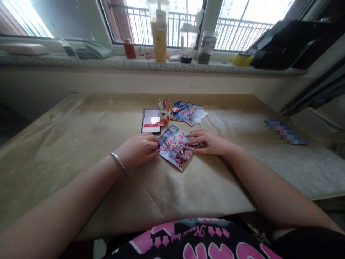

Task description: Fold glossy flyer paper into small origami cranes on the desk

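A blue printed leaflet (175, 150) with red and white lettering and a QR code lies at an angle on the table in front of me. My left hand (142, 147), with a silver bangle at the wrist, is closed with its curled fingertips at the leaflet's left edge. On the other side, my right hand (208, 141) is open, its fingers stretched and apart over the right edge. Just beyond lies a fanned pile of similar leaflets (191, 113). A phone (151, 124) with a lit, partly blurred screen lies past my left hand.
Crumpled red and white wrappers (165, 111) lie between phone and pile. A pixelated blue strip (285, 131) is at the table's right. On the granite windowsill (113, 64) stand a tall yellow-filled container (159, 41), a red-lidded jar (129, 49) and a black bag (280, 46).
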A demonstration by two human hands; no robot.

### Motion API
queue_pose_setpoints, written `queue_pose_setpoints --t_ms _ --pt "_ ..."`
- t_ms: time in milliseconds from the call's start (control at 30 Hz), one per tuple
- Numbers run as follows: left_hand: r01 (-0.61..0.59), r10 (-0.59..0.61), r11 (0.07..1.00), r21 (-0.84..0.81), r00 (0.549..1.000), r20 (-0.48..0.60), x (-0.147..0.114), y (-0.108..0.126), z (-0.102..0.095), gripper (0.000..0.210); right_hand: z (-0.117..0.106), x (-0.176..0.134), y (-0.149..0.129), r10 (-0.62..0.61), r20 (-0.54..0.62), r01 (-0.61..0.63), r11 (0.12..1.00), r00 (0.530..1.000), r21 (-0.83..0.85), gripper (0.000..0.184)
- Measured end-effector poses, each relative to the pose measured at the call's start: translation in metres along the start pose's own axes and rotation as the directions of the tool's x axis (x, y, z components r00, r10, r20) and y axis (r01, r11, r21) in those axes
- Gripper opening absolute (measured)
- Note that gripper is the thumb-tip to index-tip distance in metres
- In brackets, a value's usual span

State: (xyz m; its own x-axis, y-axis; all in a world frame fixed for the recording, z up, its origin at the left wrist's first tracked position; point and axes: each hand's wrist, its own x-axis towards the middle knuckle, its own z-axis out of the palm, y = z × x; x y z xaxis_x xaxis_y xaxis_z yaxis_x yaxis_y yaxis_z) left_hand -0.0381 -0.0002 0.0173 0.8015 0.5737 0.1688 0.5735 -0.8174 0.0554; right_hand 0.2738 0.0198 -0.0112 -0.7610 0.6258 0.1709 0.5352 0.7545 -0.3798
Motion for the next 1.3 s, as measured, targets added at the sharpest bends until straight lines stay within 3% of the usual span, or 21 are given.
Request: queue_pose_setpoints --t_ms 167,267,400,733,1000,1300 --pt "0.021 -0.021 1.0 -0.01 0.999 -0.047 0.009 0.019 0.016 0.021 0.0 0.0 -0.002 0.022 -0.02 -0.021 0.998 1.0 0.051 0.031" --pt "-0.065 0.06 0.997 -0.035 0.992 -0.114 0.012 0.024 0.024 0.029 0.0 -0.001 -0.002 0.032 -0.033 -0.029 0.996 0.999 0.09 0.027" --pt "-0.161 0.151 0.983 -0.09 0.983 -0.105 0.015 0.023 0.03 0.035 0.0 -0.001 -0.004 0.039 -0.045 -0.033 0.992 0.998 0.12 0.023" --pt "-0.137 0.124 0.983 -0.125 0.987 -0.106 0.016 0.025 0.029 0.032 0.002 0.007 -0.015 0.053 -0.134 -0.034 0.99 0.99 0.14 0.015" --pt "-0.133 0.122 0.983 -0.127 0.988 -0.091 0.017 0.028 0.028 0.032 0.003 0.009 -0.017 0.0 -0.129 0.012 0.995 0.992 0.097 0.014" --pt "-0.117 0.106 0.979 -0.166 0.991 -0.077 0.019 0.028 0.026 0.033 0.006 0.011 -0.016 0.07 -0.146 -0.056 0.993 0.987 0.1 0.015"
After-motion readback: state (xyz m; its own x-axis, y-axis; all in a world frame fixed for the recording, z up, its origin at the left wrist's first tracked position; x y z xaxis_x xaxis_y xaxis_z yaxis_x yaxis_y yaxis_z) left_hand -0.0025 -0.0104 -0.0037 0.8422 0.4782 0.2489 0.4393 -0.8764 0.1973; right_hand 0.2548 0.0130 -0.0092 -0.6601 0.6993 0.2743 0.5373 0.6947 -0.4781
